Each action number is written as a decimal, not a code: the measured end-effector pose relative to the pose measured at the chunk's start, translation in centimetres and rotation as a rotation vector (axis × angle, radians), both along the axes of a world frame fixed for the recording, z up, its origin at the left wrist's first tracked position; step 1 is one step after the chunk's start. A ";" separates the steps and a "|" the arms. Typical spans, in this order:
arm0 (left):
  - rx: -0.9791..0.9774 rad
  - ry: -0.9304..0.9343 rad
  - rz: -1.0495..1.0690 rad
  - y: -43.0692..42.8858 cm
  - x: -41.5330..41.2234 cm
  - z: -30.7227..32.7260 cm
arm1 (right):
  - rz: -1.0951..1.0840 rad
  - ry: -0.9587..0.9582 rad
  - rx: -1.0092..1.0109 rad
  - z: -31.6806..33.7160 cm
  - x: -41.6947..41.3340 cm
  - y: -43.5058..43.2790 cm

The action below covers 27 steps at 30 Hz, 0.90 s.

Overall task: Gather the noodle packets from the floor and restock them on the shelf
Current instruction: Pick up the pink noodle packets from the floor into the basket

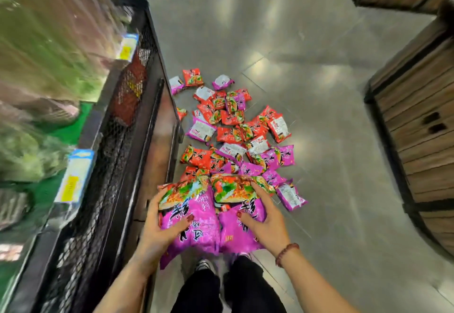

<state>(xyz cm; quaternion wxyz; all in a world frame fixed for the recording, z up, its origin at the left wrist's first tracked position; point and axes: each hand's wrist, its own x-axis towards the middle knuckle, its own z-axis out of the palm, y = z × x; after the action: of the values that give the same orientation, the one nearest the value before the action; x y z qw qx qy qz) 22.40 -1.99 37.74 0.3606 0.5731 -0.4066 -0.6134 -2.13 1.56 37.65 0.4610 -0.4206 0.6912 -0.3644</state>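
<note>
Several red and purple noodle packets [231,126] lie scattered in a heap on the grey floor. I hold two purple noodle packets side by side in front of me, above my feet. My left hand [162,229] grips the left purple packet [191,214], thumb on its face. My right hand [262,217] grips the right purple packet [233,229], fingers spread over its picture. The black mesh-fronted shelf [127,126] stands along my left, with a red packet [127,99] behind its mesh.
Blurred green-wrapped goods and blue-yellow price tags [76,175] fill the upper shelf at left. Wooden crates [417,121] stand at right and another wooden unit at top right. Bare floor lies between heap and crates. My dark trousers and shoes [204,266] show below.
</note>
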 end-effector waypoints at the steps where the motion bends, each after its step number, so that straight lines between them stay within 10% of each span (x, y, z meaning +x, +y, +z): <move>1: -0.016 -0.015 0.017 0.6 0.2 0.8 | 0.014 -0.003 -0.009 0.6 0.3 0.3; 27: -0.037 -0.047 0.835 9.7 -13.9 6.8 | 0.796 -0.061 0.004 6.7 -8.7 -8.7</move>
<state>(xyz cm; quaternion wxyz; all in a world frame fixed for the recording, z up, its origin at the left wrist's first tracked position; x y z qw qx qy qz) 8.48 7.72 44.54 0.5789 0.6960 -0.1584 -0.3940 -10.81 -7.12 44.36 0.5872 -0.6436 0.4611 -0.1682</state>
